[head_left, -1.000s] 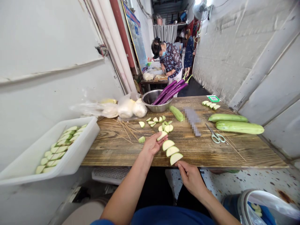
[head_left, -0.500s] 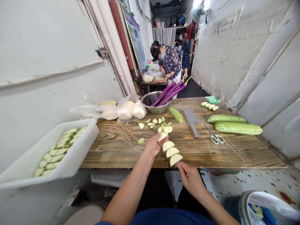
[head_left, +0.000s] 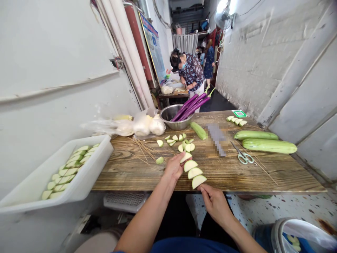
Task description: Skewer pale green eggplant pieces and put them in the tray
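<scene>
My left hand pinches a half-round zucchini slice at the far end of a row. Behind it, several more zucchini slices are spaced along a thin skewer that runs toward me. The near end of that skewer is gripped between the thumb and fingers of my right hand, just past the table's front edge. Loose cut zucchini pieces lie on the wooden table beyond my left hand. One separate zucchini chunk rests to its left.
Left stands a white bin of skewered slices, near loose bamboo skewers. A steel bowl holds purple eggplants. Right are a blurred-out cleaver shape, scissors and whole zucchini. A person works behind.
The slice in my left hand sits slightly closer to the others on the skewer. Both hands keep their grip, and the whole view has shifted a little.
</scene>
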Action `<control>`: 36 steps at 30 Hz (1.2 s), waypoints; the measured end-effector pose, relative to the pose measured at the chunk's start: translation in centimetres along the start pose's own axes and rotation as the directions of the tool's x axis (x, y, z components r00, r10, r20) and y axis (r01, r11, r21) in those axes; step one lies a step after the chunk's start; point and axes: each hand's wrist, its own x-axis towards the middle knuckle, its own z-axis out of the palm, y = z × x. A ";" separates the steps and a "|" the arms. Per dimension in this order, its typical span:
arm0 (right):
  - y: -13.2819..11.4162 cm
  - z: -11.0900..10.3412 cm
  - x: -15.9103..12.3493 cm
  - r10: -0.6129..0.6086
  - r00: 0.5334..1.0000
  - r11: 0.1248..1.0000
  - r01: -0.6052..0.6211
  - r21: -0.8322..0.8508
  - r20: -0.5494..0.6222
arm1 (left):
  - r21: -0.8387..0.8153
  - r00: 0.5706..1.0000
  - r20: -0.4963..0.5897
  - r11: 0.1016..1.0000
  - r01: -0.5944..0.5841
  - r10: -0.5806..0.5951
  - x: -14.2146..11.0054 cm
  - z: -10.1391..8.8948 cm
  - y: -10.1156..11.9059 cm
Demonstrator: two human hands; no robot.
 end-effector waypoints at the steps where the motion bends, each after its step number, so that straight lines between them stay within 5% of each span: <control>1: 0.0 0.0 0.0 0.002 1.000 1.000 -0.002 -0.002 -0.005 | 0.002 1.000 -0.005 1.000 -0.001 0.001 0.0 0.0 -0.1; 25: 1.0 1.4 0.5 0.001 0.998 1.000 -0.001 -0.007 -0.058 | 0.001 1.000 0.015 1.000 0.016 -0.016 0.6 -0.7 -1.4; 31: 1.7 2.2 1.6 -0.071 0.973 0.996 0.082 0.039 -0.218 | -0.154 0.942 0.335 0.987 0.049 0.006 -0.7 -0.8 -0.8; 36: 1.7 2.7 1.6 -0.126 0.956 0.989 0.142 0.039 -0.267 | -0.167 0.923 0.353 0.981 -0.097 0.151 -1.9 -1.2 -1.3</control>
